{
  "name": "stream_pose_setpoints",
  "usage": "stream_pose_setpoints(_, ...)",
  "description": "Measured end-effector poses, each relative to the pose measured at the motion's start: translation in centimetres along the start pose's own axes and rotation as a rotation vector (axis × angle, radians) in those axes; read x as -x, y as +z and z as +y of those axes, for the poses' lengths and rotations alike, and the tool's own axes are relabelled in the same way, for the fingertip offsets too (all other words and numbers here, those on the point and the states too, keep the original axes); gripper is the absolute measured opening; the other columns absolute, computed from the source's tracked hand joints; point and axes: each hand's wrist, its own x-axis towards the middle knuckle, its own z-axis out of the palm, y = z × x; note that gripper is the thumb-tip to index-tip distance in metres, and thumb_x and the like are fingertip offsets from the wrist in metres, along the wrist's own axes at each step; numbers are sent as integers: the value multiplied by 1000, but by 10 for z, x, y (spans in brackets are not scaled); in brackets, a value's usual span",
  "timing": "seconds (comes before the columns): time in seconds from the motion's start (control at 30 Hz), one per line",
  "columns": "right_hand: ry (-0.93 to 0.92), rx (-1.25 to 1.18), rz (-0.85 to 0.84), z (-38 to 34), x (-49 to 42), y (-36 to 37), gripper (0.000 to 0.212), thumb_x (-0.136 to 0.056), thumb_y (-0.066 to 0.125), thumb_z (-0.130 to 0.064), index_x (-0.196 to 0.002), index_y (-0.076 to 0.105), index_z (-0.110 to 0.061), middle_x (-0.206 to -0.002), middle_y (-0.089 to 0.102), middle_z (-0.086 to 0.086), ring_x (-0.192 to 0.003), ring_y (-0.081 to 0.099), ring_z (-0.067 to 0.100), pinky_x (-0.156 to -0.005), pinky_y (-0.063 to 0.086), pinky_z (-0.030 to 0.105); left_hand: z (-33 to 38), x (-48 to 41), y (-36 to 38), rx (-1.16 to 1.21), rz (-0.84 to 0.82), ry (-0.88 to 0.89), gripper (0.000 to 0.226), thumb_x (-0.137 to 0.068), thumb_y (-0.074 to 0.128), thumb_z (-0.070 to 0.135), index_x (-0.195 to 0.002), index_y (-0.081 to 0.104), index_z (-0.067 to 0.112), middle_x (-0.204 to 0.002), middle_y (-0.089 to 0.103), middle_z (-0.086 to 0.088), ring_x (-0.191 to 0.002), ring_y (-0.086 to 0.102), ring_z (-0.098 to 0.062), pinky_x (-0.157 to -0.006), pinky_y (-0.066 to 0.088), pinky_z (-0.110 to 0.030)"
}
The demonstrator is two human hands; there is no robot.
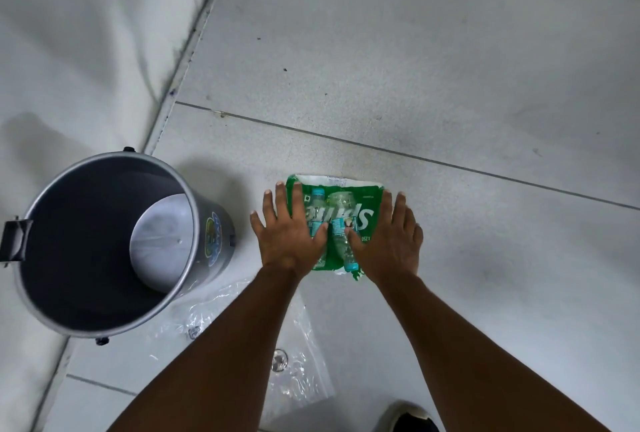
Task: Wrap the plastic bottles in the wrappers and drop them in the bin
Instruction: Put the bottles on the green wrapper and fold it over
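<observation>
From the head camera we look down on our two bare forearms reaching forward over the grey tiled floor (415, 68). Our left hand (287, 234) lies flat, fingers spread, palm down on the left part of the green printed plastic wrapper (367, 203). Our right hand (389, 241) lies the same way on the wrapper's right part, open and pressing, gripping nothing. Between our thumbs we see two small clear plastic bottles with pale blue caps (341, 224) lying side by side on the wrapper, their caps pointing opposite ways. To the left, near the wrapper but apart from it, stands the round grey metal bin (207, 210), open at the top; we see only its pale bottom inside. A clear plastic sheet (304, 372) lies on the floor under our forearms.
</observation>
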Motion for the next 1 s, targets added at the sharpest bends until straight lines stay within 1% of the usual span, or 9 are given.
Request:
stream_pose_setpoints(0.07,76,-99,-60,6,-5,3,112,-77,60,-71,-154,0,-17,-163,12,17,-147,20,37,-115,27,57,-10,-7,4,105,-66,-95,102,-80,55,65,-153,0,21,-163,9,-14,-147,10,-38,-114,20,-62)
stream_pose_setpoints(0.13,111,-138,-140,7,-12,9,120,-72,60,-78,-154,-5,-21,-164,10,15,-147,21,38,-113,29,59,-16,-14,11,234,-170,-202,111,-75,63,67,-153,-4,23,-161,14,-15,-144,20,-40,-111,28,-61)
stream_pose_setpoints(0.27,131,-259,-239,1,-19,25,129,-57,62,-87,-150,-11,-34,-162,16,11,-140,34,40,-104,39,63,-14,-16,27,385,-322,-220,122,-64,63,75,-150,-13,30,-145,43,-16,-125,50,-40,-97,46,-58)
stream_pose_setpoints(0.37,122,-332,-247,-3,-19,30,132,-57,68,-82,-149,-14,-36,-157,22,12,-134,42,39,-101,45,60,-15,-17,31,402,-316,-218,120,-68,68,67,-151,-11,31,-136,51,-13,-117,57,-37,-92,51,-55)
stream_pose_setpoints(0.5,78,-357,-250,-6,-20,33,126,-67,75,-66,-153,-10,-33,-144,36,13,-125,51,34,-95,50,51,-18,-17,33,458,-318,-202,111,-66,67,62,-147,-5,37,-121,63,-7,-99,66,-30,-82,57,-51)
stream_pose_setpoints(0.6,11,-234,-221,-15,-17,36,113,-73,70,-61,-153,-6,-35,-140,38,14,-122,49,35,-90,50,50,-15,-16,33,346,-318,-143,105,-77,60,59,-147,-15,37,-120,62,-10,-97,66,-32,-83,55,-50)
stream_pose_setpoints(0.73,-39,-112,-182,-21,-15,42,107,-78,67,-61,-153,-5,-33,-153,22,17,-126,43,39,-91,49,52,-7,-9,33,194,-334,-16,90,-93,43,55,-147,-25,32,-130,50,-18,-102,63,-34,-82,52,-47)
stream_pose_setpoints(0.83,-38,-109,-196,-20,-17,44,109,-78,69,-59,-153,-6,-34,-152,25,16,-118,52,38,-89,52,50,-3,-7,33,159,-395,49,78,-97,31,57,-148,-23,36,-139,40,-19,-107,61,-35,-87,51,-49)
stream_pose_setpoints(1.0,-35,-146,-163,-19,-13,30,105,-79,72,-50,-154,1,-31,-142,37,15,-115,54,34,-87,51,48,8,-2,22,142,-354,23,71,-98,31,53,-152,-11,34,-140,38,-18,-106,60,-33,-87,52,-49)
